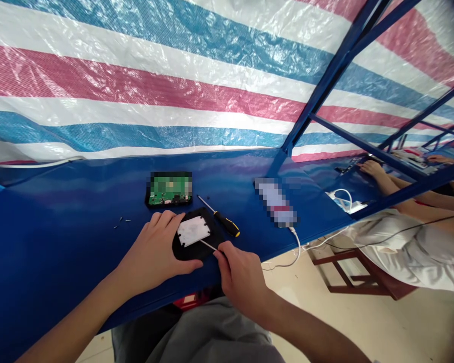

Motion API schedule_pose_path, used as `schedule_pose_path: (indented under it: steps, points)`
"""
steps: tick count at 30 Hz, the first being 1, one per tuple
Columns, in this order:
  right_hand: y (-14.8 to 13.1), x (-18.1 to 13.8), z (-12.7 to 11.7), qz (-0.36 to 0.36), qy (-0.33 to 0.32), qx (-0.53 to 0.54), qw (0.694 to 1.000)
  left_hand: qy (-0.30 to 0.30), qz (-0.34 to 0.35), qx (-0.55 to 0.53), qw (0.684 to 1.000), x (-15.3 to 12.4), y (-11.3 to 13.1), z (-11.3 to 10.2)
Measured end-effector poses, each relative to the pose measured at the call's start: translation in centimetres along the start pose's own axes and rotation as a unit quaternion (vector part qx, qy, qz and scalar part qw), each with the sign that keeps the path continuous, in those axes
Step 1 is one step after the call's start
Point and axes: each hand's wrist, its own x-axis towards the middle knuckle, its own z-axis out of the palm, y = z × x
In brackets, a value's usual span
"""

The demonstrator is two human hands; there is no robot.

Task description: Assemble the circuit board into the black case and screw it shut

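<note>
**Grey lap [212, 333] below, two hands at a black cover [189, 253] on the blue bench [60, 227]**

Grey fabric over the person's knees fills the bottom of the view, just under the near edge of the bench, and both bare forearms reach up from there. The left hand [155, 252] grips the black cover from its left side: its fingers [166, 219] curl close together over the upper left edge and the thumb lies along the lower edge. The cover rests flat on the bench near the front edge, with a white panel [192, 230] set into its middle. The right hand [242, 277] sits just to the right of the cover, its fingers [221, 252] pinching a thin metal tool [208, 245] whose tip touches the lower right edge of the white panel.

Just beyond the cover lies a screwdriver [223, 221] with a black and yellow handle, slanting away to the left. Behind it a green circuit board [170, 190] sits in a black tray. A few small screws [121, 221] are scattered to the left. To the right lies a blurred white device [276, 201], with a white cable [297, 247] hanging from it over the bench edge.

A striped tarpaulin [136, 91] in red, white and blue hangs behind. Past a blue metal frame [325, 75] on the right, a co-worker's hand [371, 167] rests on the next bench, with a wooden stool [348, 272] on the floor below
</note>
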Motion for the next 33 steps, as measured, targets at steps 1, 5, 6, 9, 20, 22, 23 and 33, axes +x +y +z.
schedule_pose_path:
  steps: [1, 5, 6, 9, 20, 22, 23, 33]
  points:
    - [0.1, -0.1, 0.2, -0.010, 0.021, 0.001, 1.000, -0.002, -0.002, -0.001, 1.000, 0.0, 0.0, 0.0]
    - [0.2, -0.4, 0.7, -0.025, 0.062, 0.009, 0.998, -0.008, -0.014, -0.003, 1.000, 0.1, 0.0, 0.1]
    - [0.2, -0.4, 0.7, -0.022, 0.065, 0.012, 0.998, -0.010, -0.017, -0.004, 1.000, 0.1, 0.0, 0.1]
    - [0.1, -0.4, 0.7, -0.008, 0.069, 0.021, 0.997, -0.012, -0.024, -0.009, 1.000, 0.0, 0.1, 0.1]
    - [-0.9, -0.1, -0.7, 0.081, -0.059, -0.009, 0.995, 0.037, -0.046, 0.011, 0.998, -0.5, 0.1, 1.2]
    - [-1.0, 0.1, -1.1, 0.083, -0.085, -0.009, 0.993, 0.034, -0.053, 0.019, 0.998, -0.7, 0.0, 1.1]
    - [-1.0, 0.2, -1.3, 0.083, -0.097, -0.009, 0.992, 0.026, -0.056, 0.019, 0.998, -0.8, -0.1, 1.0]
    - [-1.9, 0.6, -0.8, 0.070, -0.122, -0.006, 0.990, -0.003, -0.076, -0.056, 0.996, -1.2, -0.7, 0.8]
